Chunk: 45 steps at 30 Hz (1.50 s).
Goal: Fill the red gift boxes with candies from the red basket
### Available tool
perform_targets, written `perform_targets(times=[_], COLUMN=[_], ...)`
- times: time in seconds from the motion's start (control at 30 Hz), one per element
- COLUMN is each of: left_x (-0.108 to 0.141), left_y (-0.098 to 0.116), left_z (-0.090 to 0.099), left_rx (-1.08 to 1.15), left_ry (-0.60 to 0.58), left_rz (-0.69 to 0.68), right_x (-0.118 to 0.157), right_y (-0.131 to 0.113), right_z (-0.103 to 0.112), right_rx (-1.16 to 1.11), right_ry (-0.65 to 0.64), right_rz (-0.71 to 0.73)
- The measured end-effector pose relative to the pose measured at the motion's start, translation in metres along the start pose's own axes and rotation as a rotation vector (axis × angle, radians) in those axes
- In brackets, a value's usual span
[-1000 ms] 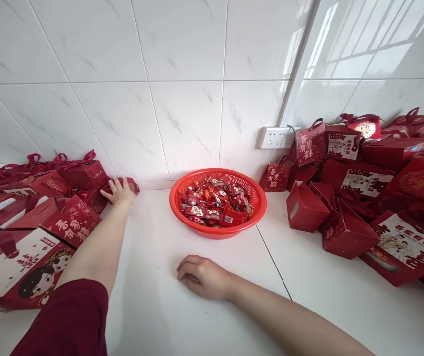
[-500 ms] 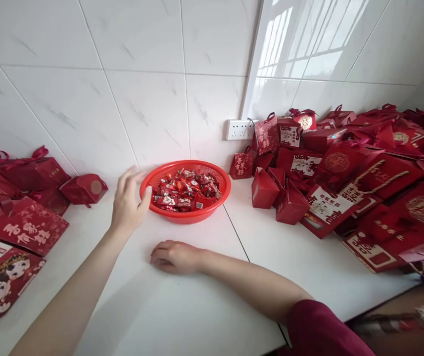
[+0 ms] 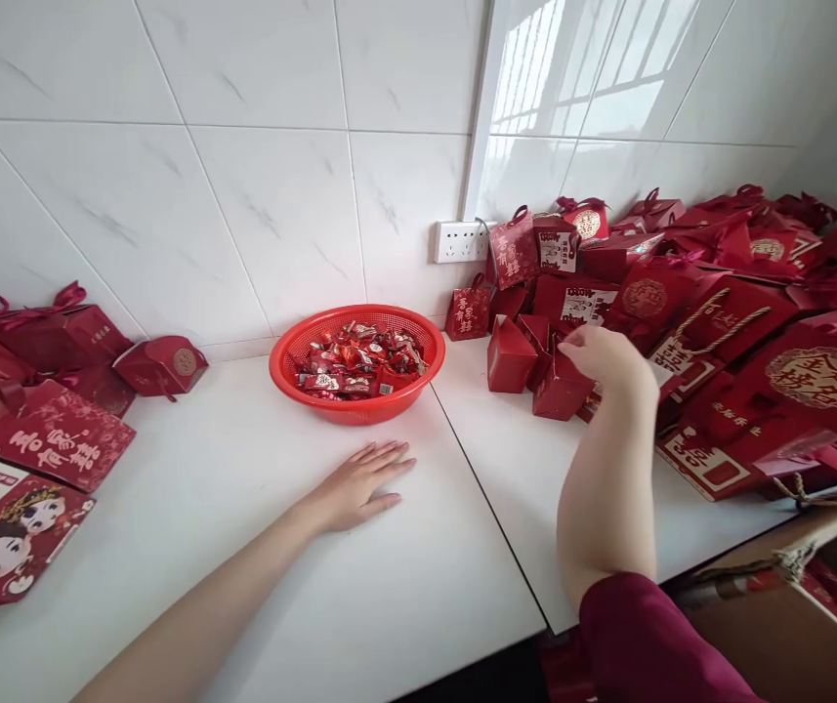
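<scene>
My left hand [image 3: 360,485] lies flat on the white tabletop [image 3: 293,625], fingers spread, holding nothing. Just behind it sits a red plastic basket [image 3: 359,415] of wrapped candies [image 3: 363,363]. My right hand [image 3: 598,356] is over at the right-hand pile, its fingers bent together at the top edge of a small open red box [image 3: 559,389]. The fingertips are partly hidden, so whether they grip the box cannot be made out. Another small open red box [image 3: 510,359] stands to the left of it.
Red gift boxes and bags [image 3: 755,322] are heaped along the right. More red boxes [image 3: 59,434] lie at the left. A wall socket [image 3: 462,241] is behind the basket. An open cardboard box [image 3: 776,635] stands at the lower right.
My right hand has moved from the middle of the table to the small boxes at the right. My left hand has come down from beside the basket and now rests flat. The view has shifted slightly.
</scene>
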<state>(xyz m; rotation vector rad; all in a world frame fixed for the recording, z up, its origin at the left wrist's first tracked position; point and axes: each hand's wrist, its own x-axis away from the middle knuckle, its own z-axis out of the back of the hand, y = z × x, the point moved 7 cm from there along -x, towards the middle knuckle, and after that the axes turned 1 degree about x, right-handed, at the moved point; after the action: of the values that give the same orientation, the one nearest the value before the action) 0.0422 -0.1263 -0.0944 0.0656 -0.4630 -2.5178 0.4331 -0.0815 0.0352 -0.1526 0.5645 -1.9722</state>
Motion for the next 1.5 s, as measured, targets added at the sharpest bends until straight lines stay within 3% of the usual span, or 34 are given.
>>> perform_targets(times=[0.07, 0.17, 0.4, 0.47, 0.57, 0.7, 0.77, 0.83, 0.9, 0.97, 1.1, 1.17, 1.27, 1.33, 1.43, 1.5], left_x=[0.001, 0.003, 0.002, 0.002, 0.003, 0.003, -0.001, -0.006, -0.007, 0.0, 0.043, 0.063, 0.077, 0.074, 0.062, 0.053], left_y=[-0.001, -0.002, -0.001, -0.001, -0.002, -0.001, 0.0, 0.0, 0.0, -0.001, -0.001, 0.007, 0.019, 0.021, 0.022, 0.026], left_z=[0.001, -0.001, 0.001, 0.002, 0.003, 0.002, 0.004, 0.012, 0.033, 0.065, 0.137, 0.157, 0.159, 0.152, 0.142, 0.142], left_rx=[0.036, 0.07, 0.094, 0.094, 0.11, 0.158, 0.259, 0.401, 0.497, 0.554, 0.772, 0.821, 0.633, 0.483, 0.397, 0.408], left_ry=[0.022, 0.03, 0.052, 0.05, 0.053, 0.057, 0.043, 0.01, -0.025, -0.038, 0.019, 0.031, -0.028, -0.028, -0.016, 0.018], left_rz=[0.013, 0.018, 0.016, 0.019, 0.019, 0.032, 0.07, 0.131, 0.202, 0.288, 0.498, 0.496, 0.479, 0.489, 0.463, 0.368], right_x=[-0.004, -0.011, -0.033, -0.033, -0.023, 0.01, 0.034, 0.059, 0.079, 0.104, 0.167, 0.202, 0.25, 0.268, 0.274, 0.266], right_y=[0.032, 0.056, 0.063, 0.058, 0.047, 0.021, -0.001, -0.033, -0.071, -0.114, -0.188, -0.214, -0.24, -0.247, -0.251, -0.252], right_z=[-0.003, -0.012, -0.05, -0.052, -0.029, 0.032, 0.058, 0.073, 0.07, 0.06, 0.026, 0.001, -0.049, -0.079, -0.102, -0.099], right_rx=[-0.021, -0.064, -0.049, -0.048, -0.063, -0.09, -0.136, -0.311, -0.456, -0.466, -0.337, -0.21, -0.024, 0.024, 0.032, 0.003], right_ry=[-0.024, -0.04, 0.098, 0.119, 0.191, 0.423, 0.567, 0.652, 0.496, 0.321, 0.07, 0.042, -0.025, -0.093, -0.186, -0.171], right_rz=[-0.06, -0.092, -0.292, -0.335, -0.321, -0.205, -0.094, 0.158, 0.377, 0.594, 0.981, 1.171, 1.508, 1.644, 1.716, 1.678])
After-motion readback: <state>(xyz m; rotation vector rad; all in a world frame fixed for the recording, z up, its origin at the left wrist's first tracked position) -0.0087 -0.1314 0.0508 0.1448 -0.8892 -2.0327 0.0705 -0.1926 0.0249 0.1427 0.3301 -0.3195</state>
